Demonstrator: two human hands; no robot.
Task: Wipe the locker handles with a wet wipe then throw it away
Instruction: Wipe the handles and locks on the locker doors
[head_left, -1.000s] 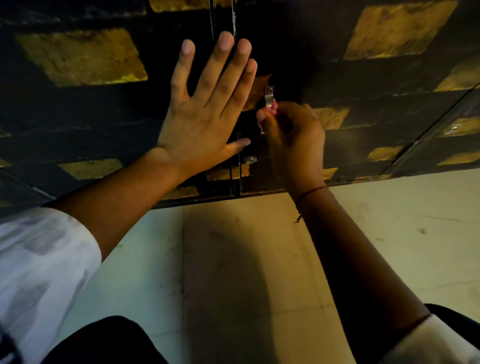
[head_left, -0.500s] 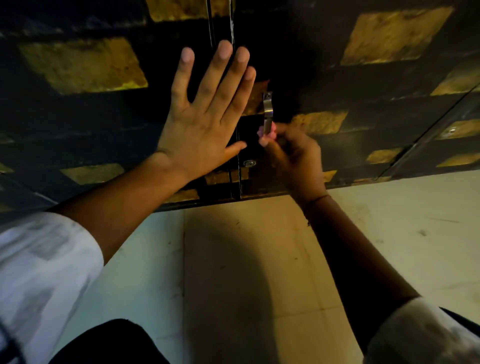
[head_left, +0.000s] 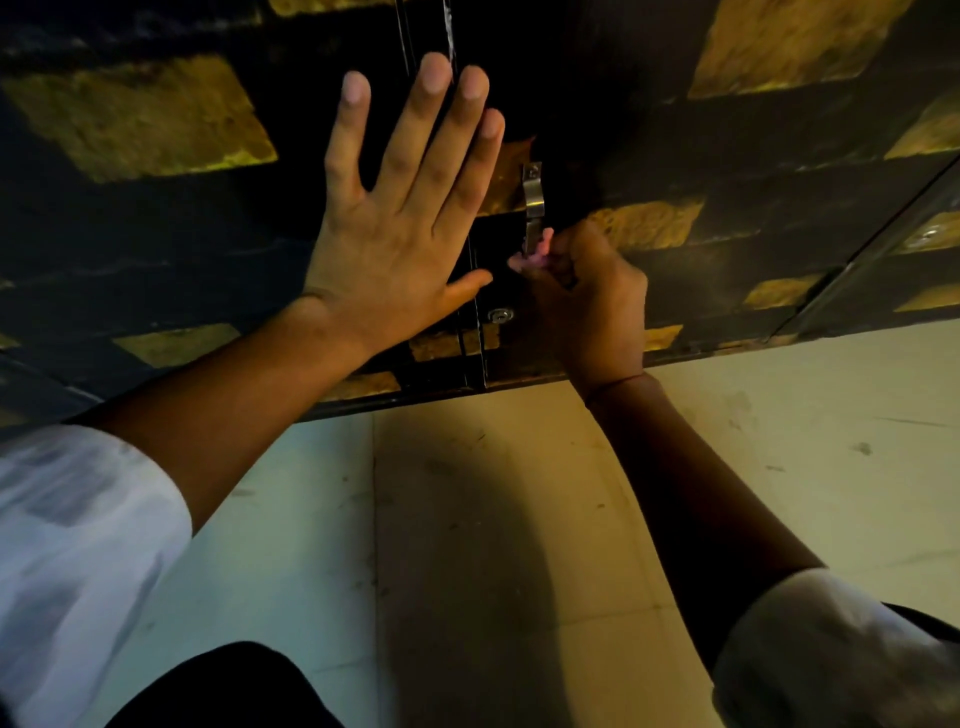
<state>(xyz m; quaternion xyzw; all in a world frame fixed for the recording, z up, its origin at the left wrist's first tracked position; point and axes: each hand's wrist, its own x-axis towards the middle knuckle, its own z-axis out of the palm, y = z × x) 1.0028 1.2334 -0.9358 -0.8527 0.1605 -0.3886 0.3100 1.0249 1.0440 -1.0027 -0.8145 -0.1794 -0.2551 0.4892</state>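
A small metal locker handle (head_left: 532, 193) stands upright on a dark locker door (head_left: 649, 130) with yellow patches. My right hand (head_left: 584, 296) pinches a small pinkish wet wipe (head_left: 537, 253) against the handle's lower end; most of the wipe is hidden inside my fingers. My left hand (head_left: 405, 218) lies flat with fingers spread on the neighbouring door, just left of the handle, across the gap between the doors.
A round keyhole lock (head_left: 500, 315) sits below the handle. Another lock (head_left: 927, 236) shows on a door at the far right. Pale tiled floor (head_left: 493, 545) runs below the lockers' bottom edge. My dark trouser knees fill the lower corners.
My right hand slid down the handle from its top to its lower end, uncovering the upper part. My left hand stayed pressed flat on the door.
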